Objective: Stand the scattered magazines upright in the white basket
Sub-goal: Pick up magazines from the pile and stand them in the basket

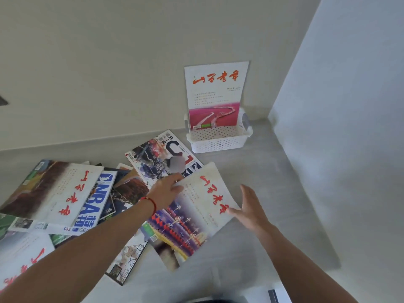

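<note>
A white perforated basket (218, 143) stands on the grey floor against the wall. One magazine with red calligraphy and a pink picture (215, 95) stands upright in it. Several magazines lie scattered on the floor to the left. My left hand (166, 191) grips the far edge of a white magazine with red characters and a purple-red picture (192, 217), lifting it off the pile. My right hand (251, 208) is open, fingers apart, touching that magazine's right edge. A red string circles my left wrist.
The pile holds an NBA magazine (96, 202), a brown-cover magazine (54, 189) and a magazine with a big C (161, 158). A wall corner rises to the right of the basket. Bare grey floor lies between the pile and the right wall.
</note>
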Motion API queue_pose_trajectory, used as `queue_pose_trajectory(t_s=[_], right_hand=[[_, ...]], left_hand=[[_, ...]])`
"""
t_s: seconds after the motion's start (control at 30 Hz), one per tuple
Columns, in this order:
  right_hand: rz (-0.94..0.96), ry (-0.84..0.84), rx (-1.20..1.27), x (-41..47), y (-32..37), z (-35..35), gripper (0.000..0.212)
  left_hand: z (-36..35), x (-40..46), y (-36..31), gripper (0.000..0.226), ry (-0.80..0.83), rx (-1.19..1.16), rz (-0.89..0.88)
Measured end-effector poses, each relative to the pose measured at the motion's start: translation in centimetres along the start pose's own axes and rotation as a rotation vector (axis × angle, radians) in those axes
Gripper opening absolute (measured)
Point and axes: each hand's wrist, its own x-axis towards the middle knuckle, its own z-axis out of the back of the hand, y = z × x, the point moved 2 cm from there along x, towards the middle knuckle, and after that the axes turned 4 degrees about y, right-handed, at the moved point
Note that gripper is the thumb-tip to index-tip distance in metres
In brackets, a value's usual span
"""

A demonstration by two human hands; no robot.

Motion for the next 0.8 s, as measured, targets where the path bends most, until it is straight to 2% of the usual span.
queue_pose_trajectory(t_s=[0.1,0.17,0.23,0.3,0.37,0.47,0.53,0.7,0.8], right_hand=[[-0.033,-0.01,0.368,0.6,-0.2,1.8,0.09],[-0.051,0.133,0.625,1.1,0.9,2.5,0.072],[0.036,0.249,0.769,2.1,2.7,3.4,0.054],[0.108,0.209,0.815,3.2,4.7,5.1,0.035],[0.174,0.084,0.752,4.5,6.5,7.7,0.018],[0.305,-0.093,0.517,7.0,8.4,12.5,0.02],[0.369,-0.196,0.415,8.7,9.6,15.7,0.019],[0.404,-0.422,0.372,12.4,12.7,22.4,0.011],[0.384,-0.494,0.356,14.3,13.7,24.7,0.008]], left_hand=[[2.4,-0.8,-0.8,0.031,-0.165,-0.356,0.029],[3.5,-0.7,-1.4,0.037,-0.26,-0.51,0.056],[4.1,-0.3,-2.2,0.026,-0.326,-0.623,0.063],[4.5,0.2,-3.2,0.017,-0.352,-0.718,0.068],[5.1,0.7,-4.7,0.017,-0.374,-0.809,0.042],[6.2,1.7,-7.6,0.019,-0.37,-0.946,-0.023],[7.3,2.3,-10.1,0.019,-0.405,-0.901,-0.041],[11.0,5.2,-15.2,0.018,-0.613,-0.366,-0.07],[12.4,7.0,-17.2,0.023,-0.669,-0.217,-0.088]])
